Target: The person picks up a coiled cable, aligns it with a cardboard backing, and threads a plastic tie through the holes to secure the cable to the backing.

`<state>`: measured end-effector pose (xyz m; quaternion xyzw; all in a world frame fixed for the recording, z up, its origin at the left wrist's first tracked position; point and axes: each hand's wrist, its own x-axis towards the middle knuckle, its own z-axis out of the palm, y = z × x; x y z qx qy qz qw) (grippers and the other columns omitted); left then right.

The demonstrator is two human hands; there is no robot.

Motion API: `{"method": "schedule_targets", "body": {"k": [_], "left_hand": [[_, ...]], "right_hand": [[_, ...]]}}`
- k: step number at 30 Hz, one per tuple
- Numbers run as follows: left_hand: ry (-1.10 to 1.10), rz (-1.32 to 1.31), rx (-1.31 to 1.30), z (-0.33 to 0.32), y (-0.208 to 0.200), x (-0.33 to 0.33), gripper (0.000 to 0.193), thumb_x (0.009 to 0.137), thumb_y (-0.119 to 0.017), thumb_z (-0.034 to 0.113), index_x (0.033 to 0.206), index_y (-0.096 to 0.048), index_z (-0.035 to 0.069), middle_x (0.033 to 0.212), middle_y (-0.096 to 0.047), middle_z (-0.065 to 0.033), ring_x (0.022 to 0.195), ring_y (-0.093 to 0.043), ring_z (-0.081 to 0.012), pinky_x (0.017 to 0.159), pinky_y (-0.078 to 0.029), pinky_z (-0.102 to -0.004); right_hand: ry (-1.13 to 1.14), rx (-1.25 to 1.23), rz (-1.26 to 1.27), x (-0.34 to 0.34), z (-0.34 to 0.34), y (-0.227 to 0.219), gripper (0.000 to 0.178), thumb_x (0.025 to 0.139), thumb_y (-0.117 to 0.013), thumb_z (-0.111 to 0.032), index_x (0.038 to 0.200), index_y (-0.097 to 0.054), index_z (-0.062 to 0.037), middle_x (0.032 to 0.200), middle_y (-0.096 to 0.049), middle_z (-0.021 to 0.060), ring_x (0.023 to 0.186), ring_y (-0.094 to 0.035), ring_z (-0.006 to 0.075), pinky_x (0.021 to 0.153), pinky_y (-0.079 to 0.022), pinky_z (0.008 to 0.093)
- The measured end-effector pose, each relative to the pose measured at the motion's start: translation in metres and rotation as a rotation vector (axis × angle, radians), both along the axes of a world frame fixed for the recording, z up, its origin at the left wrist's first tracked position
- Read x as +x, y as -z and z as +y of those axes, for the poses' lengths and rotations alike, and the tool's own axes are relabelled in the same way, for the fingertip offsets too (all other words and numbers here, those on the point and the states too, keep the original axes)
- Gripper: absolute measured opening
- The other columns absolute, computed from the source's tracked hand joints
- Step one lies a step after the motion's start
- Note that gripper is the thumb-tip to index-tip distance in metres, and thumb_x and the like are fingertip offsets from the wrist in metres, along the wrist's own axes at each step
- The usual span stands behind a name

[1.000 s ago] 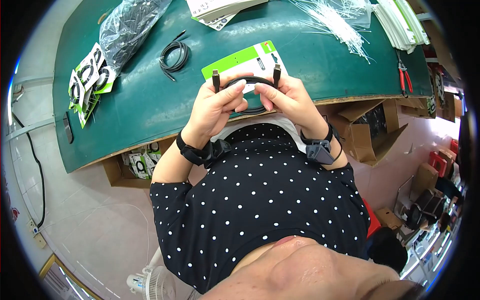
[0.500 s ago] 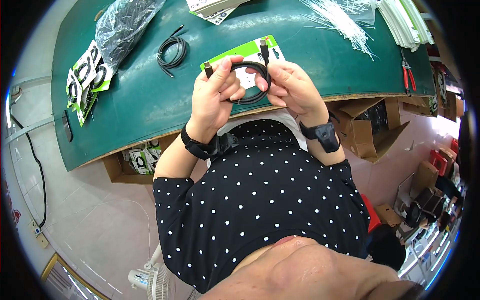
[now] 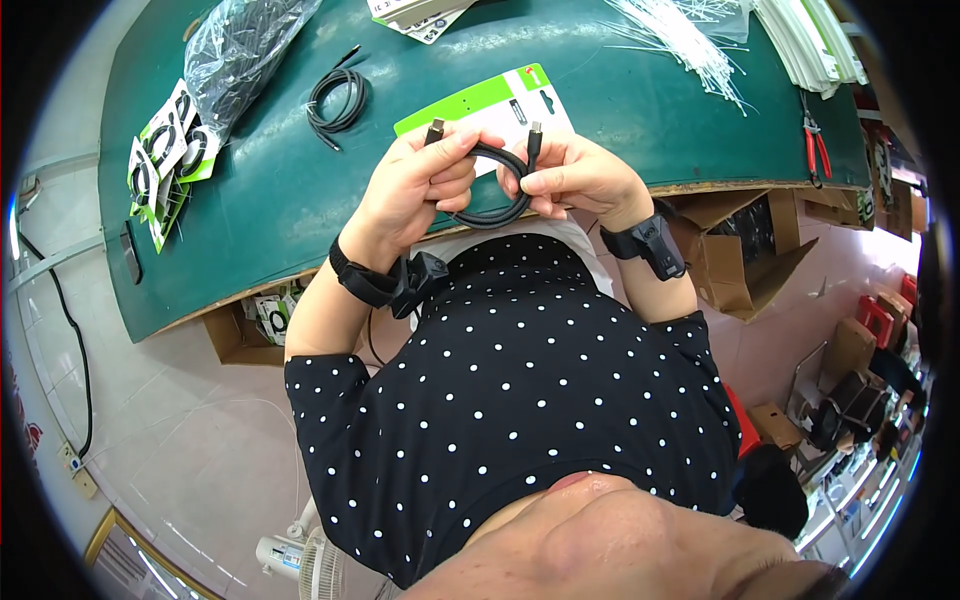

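Note:
A black cable (image 3: 490, 217), wound into a coil, is held between both hands just above the near edge of the table. My left hand (image 3: 425, 180) is closed round the coil's left side, one plug poking up above its fingers. On the other side my right hand (image 3: 575, 180) pinches the coil between thumb and fingers, with the second plug standing up beside it. Behind the hands lies a white and green packaging card (image 3: 480, 100), partly covered by them. Farther left on the table rests another coiled black cable (image 3: 338, 104).
The green table (image 3: 260, 200) carries a plastic bag of black cables (image 3: 240, 65), several carded cables (image 3: 165, 160), white cable ties (image 3: 690, 55), a stack of cards (image 3: 800, 45) and red-handled pliers (image 3: 815, 145). Cardboard boxes (image 3: 735, 270) stand below its near edge.
Both hands and the coil have come slightly lower, nearer my body. The left hand has shifted left, and more of the packaging card shows.

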<state>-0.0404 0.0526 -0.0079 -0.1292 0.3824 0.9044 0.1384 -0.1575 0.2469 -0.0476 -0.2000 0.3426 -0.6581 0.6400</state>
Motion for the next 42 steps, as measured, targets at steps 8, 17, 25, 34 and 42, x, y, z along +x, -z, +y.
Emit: {"method": "schedule_targets", "body": {"k": [8, 17, 25, 34, 42], "left_hand": [[-0.090, 0.049, -0.069, 0.011, 0.003, 0.000, 0.027, 0.100, -0.049, 0.025, 0.106, -0.060, 0.002, 0.062, -0.034, 0.0082, 0.051, -0.029, -0.0018, 0.048, -0.028, -0.0198], [-0.035, -0.053, 0.084, 0.007, 0.012, -0.007, 0.033, 0.102, -0.044, 0.031, 0.106, -0.057, 0.001, 0.061, -0.031, 0.0072, 0.050, -0.027, -0.0026, 0.046, -0.025, -0.0179], [-0.041, -0.063, 0.230, 0.011, 0.002, -0.011, 0.055, 0.101, -0.033, 0.048, 0.125, -0.049, 0.001, 0.067, -0.040, 0.0020, 0.054, -0.034, -0.0066, 0.053, -0.035, -0.0230], [-0.268, 0.168, 0.232, 0.031, 0.017, -0.009, 0.059, 0.103, -0.024, 0.048, 0.137, -0.042, 0.004, 0.068, -0.040, 0.0008, 0.052, -0.033, -0.0076, 0.055, -0.036, -0.0256], [-0.179, 0.184, 0.119, 0.016, 0.026, -0.011, 0.061, 0.103, -0.024, 0.049, 0.136, -0.042, 0.000, 0.059, -0.035, 0.0026, 0.046, -0.030, -0.0066, 0.052, -0.039, -0.0276]], "right_hand": [[0.053, 0.006, -0.048, 0.005, 0.000, 0.000, 0.018, 0.090, -0.059, -0.009, 0.104, -0.059, 0.0030, 0.095, -0.060, 0.0087, 0.057, -0.051, 0.0073, 0.047, -0.040, 0.0184], [0.099, 0.041, -0.072, 0.003, 0.002, -0.007, 0.018, 0.093, -0.060, -0.014, 0.101, -0.062, 0.0023, 0.084, -0.062, 0.0049, 0.059, -0.049, 0.0053, 0.049, -0.038, 0.0197], [0.109, 0.048, -0.018, -0.001, 0.009, -0.007, 0.018, 0.094, -0.059, -0.015, 0.100, -0.061, 0.0022, 0.089, -0.062, 0.0066, 0.058, -0.048, 0.0057, 0.049, -0.038, 0.0202], [0.201, 0.000, -0.051, 0.000, 0.000, 0.000, 0.021, 0.095, -0.056, -0.018, 0.102, -0.060, 0.0016, 0.088, -0.061, 0.0056, 0.058, -0.048, 0.0058, 0.050, -0.038, 0.0205], [0.250, 0.110, 0.130, 0.009, -0.005, -0.010, 0.020, 0.097, -0.054, -0.018, 0.100, -0.059, 0.0012, 0.083, -0.060, 0.0044, 0.055, -0.043, 0.0042, 0.047, -0.033, 0.0187]]}}
